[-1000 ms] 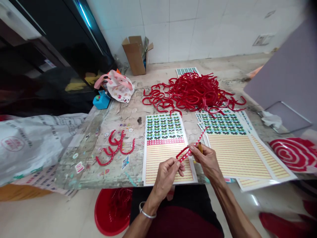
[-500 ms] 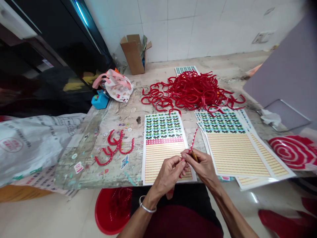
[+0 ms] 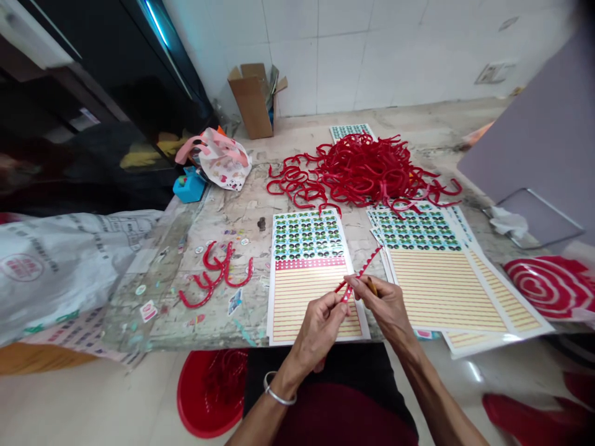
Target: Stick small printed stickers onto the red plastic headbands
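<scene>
My left hand (image 3: 322, 323) pinches a thin red curved strip (image 3: 341, 287) above the sticker sheet. Lying against it is a red sticker strip with white marks (image 3: 369, 261), its far end sticking up to the right. The thumb and fingers of my right hand (image 3: 376, 300) are closed on that sticker strip, and a small yellow-brown tool (image 3: 372, 285), whose kind I cannot make out, is tucked in the same hand. Below both hands lies a sticker sheet (image 3: 307, 238) with green and black pictures on top and striped rows beneath. Several red curved pieces (image 3: 239, 284) rest left of it.
A big heap of red curved strips (image 3: 372, 167) covers the back of the table. More sticker sheets (image 3: 441, 285) overlap at right. A blue tape dispenser (image 3: 188, 186), a cloth bag (image 3: 225, 161) and a cardboard box (image 3: 251, 102) stand behind. A red basin (image 3: 190, 396) is below the table edge.
My hands have moved slightly apart, and the red strip now shows between them. The sticker strip's far end has swung to the right. The view has shifted slightly.
</scene>
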The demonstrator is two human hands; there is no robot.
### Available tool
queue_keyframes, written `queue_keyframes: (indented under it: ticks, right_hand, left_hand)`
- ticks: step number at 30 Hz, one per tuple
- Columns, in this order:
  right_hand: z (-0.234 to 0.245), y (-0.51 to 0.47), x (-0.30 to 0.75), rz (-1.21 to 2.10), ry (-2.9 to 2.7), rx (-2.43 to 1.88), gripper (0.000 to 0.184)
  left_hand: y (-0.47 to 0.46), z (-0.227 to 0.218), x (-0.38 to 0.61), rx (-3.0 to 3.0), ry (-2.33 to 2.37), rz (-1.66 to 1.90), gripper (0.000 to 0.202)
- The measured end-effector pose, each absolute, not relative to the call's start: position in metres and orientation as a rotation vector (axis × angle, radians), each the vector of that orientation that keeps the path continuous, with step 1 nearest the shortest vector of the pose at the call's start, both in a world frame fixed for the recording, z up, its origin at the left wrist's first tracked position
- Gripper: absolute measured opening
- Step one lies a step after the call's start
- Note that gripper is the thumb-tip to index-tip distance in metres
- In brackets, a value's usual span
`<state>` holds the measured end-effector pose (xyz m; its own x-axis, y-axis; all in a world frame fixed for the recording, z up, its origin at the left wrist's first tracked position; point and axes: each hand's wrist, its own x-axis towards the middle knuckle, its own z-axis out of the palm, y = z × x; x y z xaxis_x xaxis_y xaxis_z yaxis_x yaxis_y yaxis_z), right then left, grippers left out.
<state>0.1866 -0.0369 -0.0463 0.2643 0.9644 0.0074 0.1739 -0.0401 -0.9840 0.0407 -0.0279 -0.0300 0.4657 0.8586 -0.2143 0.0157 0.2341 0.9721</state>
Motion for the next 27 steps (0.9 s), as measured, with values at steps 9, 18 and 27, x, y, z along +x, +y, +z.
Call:
queue_keyframes:
  ticks: [9,18,27]
  right_hand:
    - [-0.040,-0.040,0.182,0.720,-1.191,-1.507,0.024]
    - [-0.032,-0.049,0.183,0.462,-1.324,-1.494,0.016]
    - [-0.036,-0.048,0.189,0.447,-1.308,-1.469,0.015]
  left_hand:
    - [-0.030,-0.030,0.040,1.289,0.953,0.726,0.027]
    - [-0.029,-0.032,0.041,1.239,0.892,0.733,0.026]
    - [-0.030,-0.033,0.038,1.263,0.846,0.709,0.027]
